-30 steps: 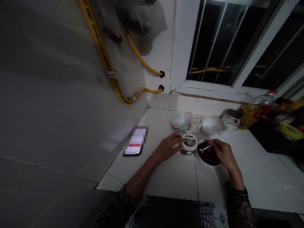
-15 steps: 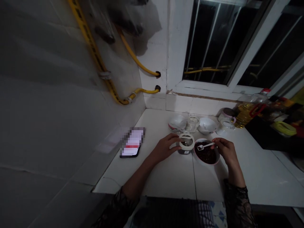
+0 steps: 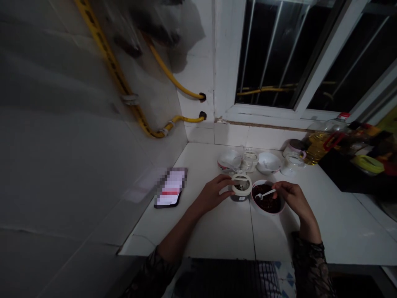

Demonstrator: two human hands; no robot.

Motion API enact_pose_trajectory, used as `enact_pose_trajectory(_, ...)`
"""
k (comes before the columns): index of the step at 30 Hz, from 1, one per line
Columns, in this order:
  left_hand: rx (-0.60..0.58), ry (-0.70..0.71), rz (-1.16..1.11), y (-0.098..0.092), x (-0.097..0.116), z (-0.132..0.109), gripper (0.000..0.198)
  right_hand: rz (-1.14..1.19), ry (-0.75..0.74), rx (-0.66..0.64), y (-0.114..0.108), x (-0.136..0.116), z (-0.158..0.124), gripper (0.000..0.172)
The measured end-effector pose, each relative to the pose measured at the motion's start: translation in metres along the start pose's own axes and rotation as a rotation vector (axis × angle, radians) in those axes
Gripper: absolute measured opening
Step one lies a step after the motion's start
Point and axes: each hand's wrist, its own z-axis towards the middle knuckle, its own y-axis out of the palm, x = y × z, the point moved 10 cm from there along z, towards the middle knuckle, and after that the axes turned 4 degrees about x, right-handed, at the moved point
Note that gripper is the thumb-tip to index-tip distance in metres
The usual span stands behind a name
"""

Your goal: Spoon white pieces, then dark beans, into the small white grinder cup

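Note:
My left hand [image 3: 214,193] has its thumb and fingers closed around the left side of a small clear seasoning jar [image 3: 241,198] with a white rim. The jar's lid is flipped up at the back, and dark contents show inside. In my right hand [image 3: 293,198] a small white spoon [image 3: 267,193] is pinched by its handle, its scoop tilted down over a bowl [image 3: 268,213]. This white bowl, just right of the jar, holds a dark red chunky mixture. Whether the scoop touches the mixture I cannot tell.
Behind the jar stand two white bowls [image 3: 269,163], another lidded jar [image 3: 249,160] between them, and more jars [image 3: 291,164] to the right. An oil bottle [image 3: 319,145] and a black box [image 3: 341,176] fill the back right. A phone [image 3: 171,188] lies left.
The spoon has dropped slightly and its scoop has tipped down over the red mixture. My left hand stays on the jar. The whole view has shifted a little.

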Motion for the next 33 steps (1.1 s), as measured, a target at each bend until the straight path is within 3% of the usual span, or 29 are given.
enact_pose_trajectory(11, 0.0, 0.0, -0.012, 0.002, -0.004, -0.001, 0.027, 0.079, 0.088, 0.013, 0.004, 0.006, -0.001, 0.037)
enact_pose_trajectory(20, -0.005, 0.002, -0.01, 0.0, 0.001, 0.0, 0.025, 0.272, 0.252, 0.136, -0.01, 0.022, -0.002, 0.035)
enact_pose_trajectory(33, -0.009, -0.012, 0.001, 0.001, -0.001, 0.0, 0.025, 0.355, 0.226, 0.231, -0.019, 0.02, 0.0, 0.034)
